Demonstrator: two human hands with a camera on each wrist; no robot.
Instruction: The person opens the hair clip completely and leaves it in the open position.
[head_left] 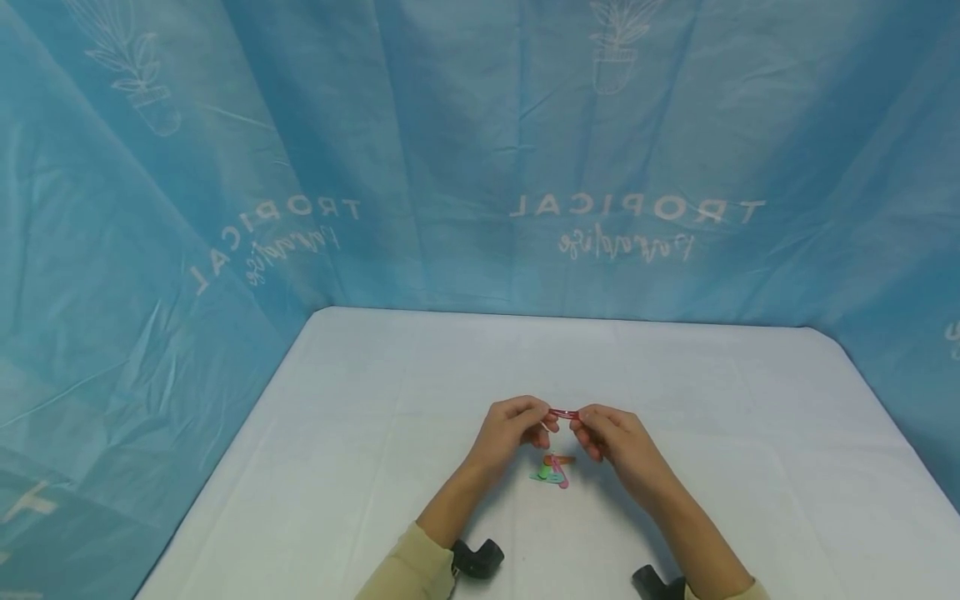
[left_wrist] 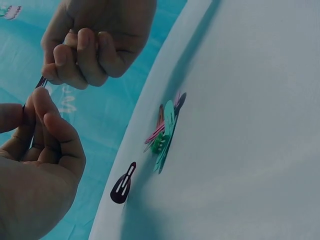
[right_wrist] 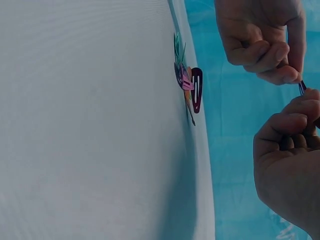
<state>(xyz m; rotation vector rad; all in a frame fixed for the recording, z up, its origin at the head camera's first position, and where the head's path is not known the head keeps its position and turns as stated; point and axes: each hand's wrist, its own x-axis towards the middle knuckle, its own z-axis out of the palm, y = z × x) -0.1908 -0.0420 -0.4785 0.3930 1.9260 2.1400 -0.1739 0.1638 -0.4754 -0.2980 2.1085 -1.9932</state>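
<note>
A blue curtain [head_left: 465, 150] with reversed "TROPICAL Paradise" lettering backs a white worktop [head_left: 360, 417], where, in the head view, the left hand [head_left: 517, 422] and right hand [head_left: 613, 435] pinch a red hair clip [head_left: 564, 413] between them, above a colorful clip pile [head_left: 552, 472]. The left wrist view shows both hands' fingers grasping the clip's ends, a dark clip [left_wrist: 119, 191] appearing near the pile. In the right wrist view, curled fingers mostly hide the held clip.

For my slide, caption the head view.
Left hand and right hand pinch red clip near colourful clips on white table.
</note>
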